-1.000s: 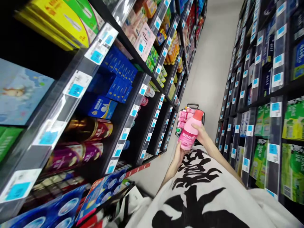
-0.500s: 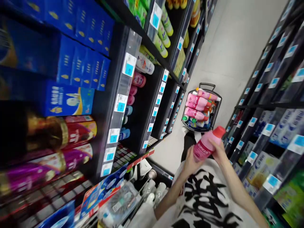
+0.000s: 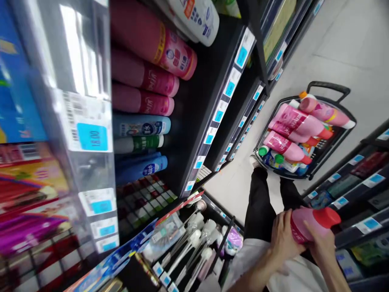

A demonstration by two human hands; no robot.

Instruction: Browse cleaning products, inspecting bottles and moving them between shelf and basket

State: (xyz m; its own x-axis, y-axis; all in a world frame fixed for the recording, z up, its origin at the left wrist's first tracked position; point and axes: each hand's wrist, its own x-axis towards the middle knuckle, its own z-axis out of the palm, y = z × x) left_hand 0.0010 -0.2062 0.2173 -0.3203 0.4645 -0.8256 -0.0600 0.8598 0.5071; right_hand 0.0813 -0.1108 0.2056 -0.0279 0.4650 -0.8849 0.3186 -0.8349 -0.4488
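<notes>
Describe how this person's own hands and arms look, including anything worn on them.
The left hand and right hand are bare, without gloves. The visible forearms are uncovered by sleeves; no watch or bracelet can be made out. White clothing shows between them.

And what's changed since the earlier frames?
The pink bottle has shifted down and right in view, clear of the basket, its red cap tipped further right. The camera is nearer the left-side shelf. Left hand and right hand still hold the bottle; nothing let go.
</notes>
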